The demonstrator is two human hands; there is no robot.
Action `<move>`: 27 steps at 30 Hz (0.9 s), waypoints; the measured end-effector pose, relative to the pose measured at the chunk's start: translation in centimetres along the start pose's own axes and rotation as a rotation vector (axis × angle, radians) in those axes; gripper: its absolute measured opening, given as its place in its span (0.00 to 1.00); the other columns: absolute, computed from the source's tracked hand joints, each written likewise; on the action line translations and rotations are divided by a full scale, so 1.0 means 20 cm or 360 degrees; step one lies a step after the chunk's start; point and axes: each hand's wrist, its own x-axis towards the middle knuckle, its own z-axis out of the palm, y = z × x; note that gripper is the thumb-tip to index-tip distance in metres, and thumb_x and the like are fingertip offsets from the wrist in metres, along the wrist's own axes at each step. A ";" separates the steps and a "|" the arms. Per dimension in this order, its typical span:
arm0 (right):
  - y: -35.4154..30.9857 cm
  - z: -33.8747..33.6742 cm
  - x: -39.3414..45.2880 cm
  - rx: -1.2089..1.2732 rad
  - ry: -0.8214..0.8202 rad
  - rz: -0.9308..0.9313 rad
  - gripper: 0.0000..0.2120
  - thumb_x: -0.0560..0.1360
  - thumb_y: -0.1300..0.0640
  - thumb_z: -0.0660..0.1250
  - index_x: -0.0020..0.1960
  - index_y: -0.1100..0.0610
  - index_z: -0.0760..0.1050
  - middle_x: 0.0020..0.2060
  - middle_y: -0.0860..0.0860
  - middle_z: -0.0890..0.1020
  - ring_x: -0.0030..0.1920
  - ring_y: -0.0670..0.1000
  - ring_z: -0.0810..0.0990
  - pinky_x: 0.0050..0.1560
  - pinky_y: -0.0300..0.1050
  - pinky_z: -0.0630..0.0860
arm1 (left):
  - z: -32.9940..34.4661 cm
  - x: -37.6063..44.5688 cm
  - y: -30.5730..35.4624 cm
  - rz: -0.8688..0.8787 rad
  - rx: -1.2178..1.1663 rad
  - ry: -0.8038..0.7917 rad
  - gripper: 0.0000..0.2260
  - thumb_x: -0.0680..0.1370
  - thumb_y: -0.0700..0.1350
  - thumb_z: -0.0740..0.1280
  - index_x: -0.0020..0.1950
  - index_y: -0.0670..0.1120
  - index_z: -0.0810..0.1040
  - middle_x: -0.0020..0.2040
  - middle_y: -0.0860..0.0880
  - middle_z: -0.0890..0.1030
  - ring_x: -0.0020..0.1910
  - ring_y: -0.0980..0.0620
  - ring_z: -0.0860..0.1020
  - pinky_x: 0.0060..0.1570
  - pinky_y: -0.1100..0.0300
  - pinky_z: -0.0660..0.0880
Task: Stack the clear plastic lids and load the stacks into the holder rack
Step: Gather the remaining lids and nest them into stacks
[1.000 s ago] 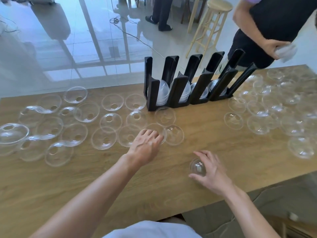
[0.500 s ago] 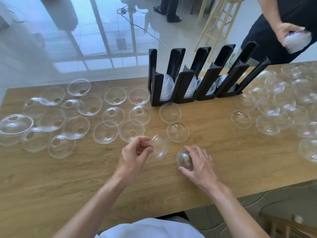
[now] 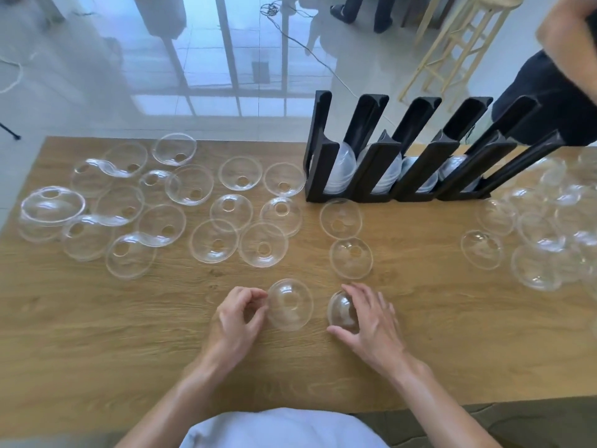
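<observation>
My left hand (image 3: 239, 315) pinches the rim of a clear dome lid (image 3: 290, 303) tilted on edge just above the wooden table (image 3: 97, 334). My right hand (image 3: 368, 321) grips another clear lid (image 3: 342, 310), a short gap to the right of the first. Several loose clear lids (image 3: 213, 244) lie scattered on the table's left half, and two more (image 3: 350, 258) sit between my hands and the rack. The black holder rack (image 3: 381, 166) stands at the table's far edge with lid stacks (image 3: 342, 169) low in its slots.
Another heap of clear lids (image 3: 542, 240) covers the right end of the table. A person in dark clothes (image 3: 555, 92) stands behind the rack at the far right. A wooden stool (image 3: 458, 46) stands on the tiled floor beyond.
My left hand picked a lid from the cluster ahead and drew it back toward me. The lid now sits close beside the one in my right hand, which has stayed nearly in place.
</observation>
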 end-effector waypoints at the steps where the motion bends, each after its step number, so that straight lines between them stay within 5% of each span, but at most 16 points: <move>1: 0.00 -0.01 0.01 0.0018 0.0021 -0.0017 0.40 0.71 0.28 0.67 0.76 0.45 0.62 0.72 0.43 0.68 0.72 0.48 0.65 0.73 0.57 0.63 | -0.01 0.01 0.01 0.0096 0.0105 0.0028 0.09 0.74 0.40 0.75 0.52 0.51 0.82 0.48 0.59 0.79 0.45 0.59 0.80 0.45 0.59 0.79; 6: 0.02 -0.11 0.19 0.0179 0.0323 -0.0032 0.23 0.76 0.34 0.64 0.63 0.48 0.71 0.57 0.44 0.72 0.58 0.46 0.73 0.62 0.52 0.75 | -0.08 0.19 0.10 0.0680 0.0946 0.0186 0.18 0.68 0.42 0.78 0.56 0.47 0.81 0.51 0.50 0.78 0.48 0.47 0.76 0.47 0.51 0.77; 8: 0.03 -0.15 0.28 0.0167 0.0418 0.0018 0.21 0.75 0.37 0.68 0.58 0.50 0.72 0.52 0.46 0.71 0.53 0.48 0.73 0.56 0.53 0.78 | -0.09 0.29 0.13 0.0713 0.1218 0.0108 0.23 0.65 0.44 0.80 0.59 0.47 0.81 0.53 0.48 0.79 0.50 0.44 0.77 0.49 0.49 0.76; 14: 0.00 -0.17 0.46 0.0072 0.0405 0.0125 0.36 0.66 0.34 0.75 0.64 0.53 0.66 0.58 0.51 0.71 0.58 0.50 0.72 0.59 0.47 0.74 | -0.08 0.39 0.16 0.0702 0.1494 -0.0147 0.11 0.74 0.44 0.71 0.56 0.53 0.79 0.47 0.55 0.83 0.48 0.50 0.80 0.51 0.54 0.68; 19: 0.02 -0.13 0.45 0.0162 0.0333 0.0222 0.39 0.67 0.38 0.78 0.67 0.52 0.64 0.60 0.51 0.75 0.60 0.51 0.76 0.61 0.52 0.77 | -0.08 0.31 0.25 0.0828 0.0810 0.0057 0.09 0.79 0.46 0.69 0.59 0.52 0.80 0.46 0.58 0.84 0.45 0.57 0.82 0.44 0.61 0.75; 22: 0.03 -0.13 0.42 0.0175 0.0300 0.0202 0.40 0.67 0.37 0.78 0.69 0.54 0.64 0.62 0.52 0.76 0.61 0.50 0.76 0.62 0.49 0.76 | -0.10 0.24 0.31 0.0369 -0.0116 -0.0110 0.13 0.79 0.47 0.70 0.64 0.54 0.79 0.49 0.59 0.85 0.49 0.60 0.83 0.48 0.69 0.78; 27: 0.02 -0.18 0.34 0.0252 0.0305 0.0151 0.41 0.68 0.37 0.77 0.72 0.55 0.64 0.64 0.52 0.75 0.63 0.50 0.74 0.63 0.48 0.74 | -0.13 0.19 0.26 -0.0377 -0.1010 -0.0351 0.12 0.79 0.43 0.71 0.62 0.52 0.82 0.49 0.45 0.86 0.51 0.47 0.85 0.56 0.51 0.80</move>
